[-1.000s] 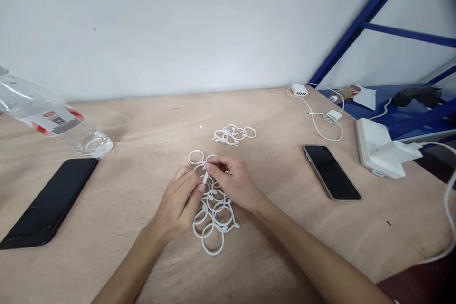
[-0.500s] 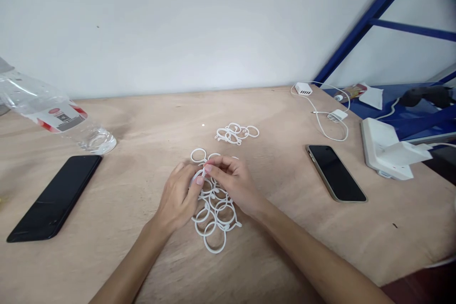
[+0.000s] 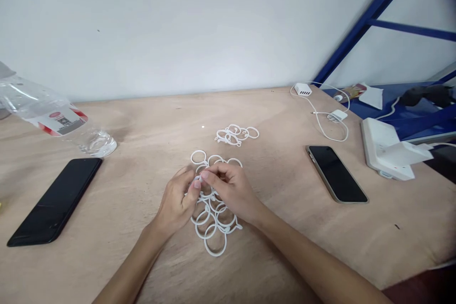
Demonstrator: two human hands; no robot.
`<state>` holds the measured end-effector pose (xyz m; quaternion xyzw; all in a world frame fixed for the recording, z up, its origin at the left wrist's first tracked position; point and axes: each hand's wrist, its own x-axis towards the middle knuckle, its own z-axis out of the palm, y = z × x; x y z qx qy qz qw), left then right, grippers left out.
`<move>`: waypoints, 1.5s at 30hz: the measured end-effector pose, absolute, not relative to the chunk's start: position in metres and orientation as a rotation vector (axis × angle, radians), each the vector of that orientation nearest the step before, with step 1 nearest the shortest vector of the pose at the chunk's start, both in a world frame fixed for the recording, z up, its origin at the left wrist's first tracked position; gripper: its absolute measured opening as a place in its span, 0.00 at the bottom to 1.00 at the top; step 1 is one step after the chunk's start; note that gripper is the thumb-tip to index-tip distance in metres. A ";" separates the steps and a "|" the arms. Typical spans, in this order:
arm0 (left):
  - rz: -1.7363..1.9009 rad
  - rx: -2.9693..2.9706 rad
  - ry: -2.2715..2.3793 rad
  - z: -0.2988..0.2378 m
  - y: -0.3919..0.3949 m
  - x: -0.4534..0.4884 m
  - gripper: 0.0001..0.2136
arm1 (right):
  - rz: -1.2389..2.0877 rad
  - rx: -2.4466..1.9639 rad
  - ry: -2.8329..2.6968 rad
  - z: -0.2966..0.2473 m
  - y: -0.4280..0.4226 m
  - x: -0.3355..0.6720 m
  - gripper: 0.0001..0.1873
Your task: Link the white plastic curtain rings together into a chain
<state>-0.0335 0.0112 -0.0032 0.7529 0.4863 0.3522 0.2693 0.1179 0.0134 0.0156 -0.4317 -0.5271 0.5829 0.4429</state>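
Over the middle of the table, my left hand pinches a white curtain ring between thumb and fingers. My right hand meets it there, thumb and index fingertip pressed together on the same ring. Fingers hide most of this ring. Under and around both hands spreads a cluster of overlapping white curtain rings, several with small eyelets; whether they are all linked I cannot tell. Farther back lies a smaller pile of similar rings, apart from my hands.
At the left, a clear plastic bottle leans beside a black phone. To the right lie another phone, a white charger with cable and a white power strip. A wall closes off the table's back.
Both hands have shifted slightly nearer and down, with the fingertips still together on the ring. More of the cluster's far rings now shows above my right hand.
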 end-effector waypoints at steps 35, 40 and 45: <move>0.990 2.116 1.389 -0.004 0.009 -0.031 0.16 | 0.654 -0.820 -1.988 0.014 0.030 0.148 0.10; 0.887 2.127 1.355 0.000 0.009 -0.032 0.14 | 0.882 -0.945 -1.778 0.015 0.029 0.150 0.07; 0.743 2.293 1.346 -0.001 0.009 -0.032 0.18 | 1.120 -0.990 -1.542 0.018 0.028 0.146 0.06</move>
